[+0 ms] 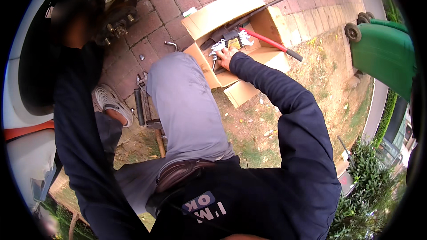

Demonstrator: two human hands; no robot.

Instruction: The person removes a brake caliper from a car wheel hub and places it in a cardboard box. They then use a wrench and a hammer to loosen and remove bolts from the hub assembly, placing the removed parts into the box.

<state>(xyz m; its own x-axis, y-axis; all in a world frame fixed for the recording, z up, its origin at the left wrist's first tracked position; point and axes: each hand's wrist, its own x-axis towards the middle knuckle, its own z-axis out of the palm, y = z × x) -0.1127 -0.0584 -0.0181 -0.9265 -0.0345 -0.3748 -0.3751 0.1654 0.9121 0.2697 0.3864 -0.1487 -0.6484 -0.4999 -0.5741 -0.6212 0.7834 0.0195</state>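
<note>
My right hand (226, 58) reaches into an open cardboard box (240, 9), its fingers bent and closed around a silver wrench (214, 65). Beside the fingertips lie several more silver wrenches (218, 46), some in a bunch at the middle of the box. A red-handled tool with a black grip (267, 41) and a long dark bar (267, 6) stick out over the box's right side. At the far left my left hand (76, 33) is next to the bare wheel hub (118, 30) with its studs; shadow and blur hide its fingers.
On the ground by my knee are an adjustable wrench (142, 81), a black-handled tool (139, 106) and a hammer (154, 124). A bent metal wrench (171, 44) and a small nut (142, 57) lie on the bricks. A green wheeled bin (382, 53) stands right; a white car body (31, 155) borders the left.
</note>
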